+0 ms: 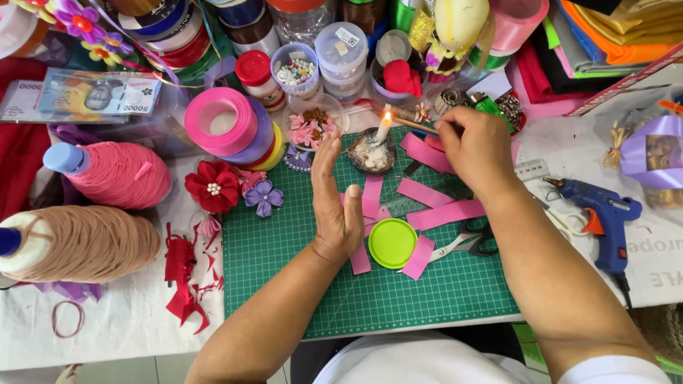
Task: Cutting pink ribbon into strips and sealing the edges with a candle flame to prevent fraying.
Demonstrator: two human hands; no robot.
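Observation:
My left hand [336,199] stands on its edge on the green cutting mat [284,249], fingers straight and together, holding nothing, just left of a lit candle [383,126] in a dark shell-like holder [370,153]. My right hand [475,148] is closed around a thin wooden stick [413,124] whose tip points toward the flame. Several pink ribbon strips [445,213] lie on the mat under and between my hands, beside a round lime-green lid [392,242].
Scissors [469,240] lie right of the lid. A blue glue gun [603,213] rests at the right. Pink ribbon rolls [224,121], fabric flowers [213,186], two thread cones [85,242] and red scraps [186,274] are at the left. Jars and bead tubs [341,53] crowd the back.

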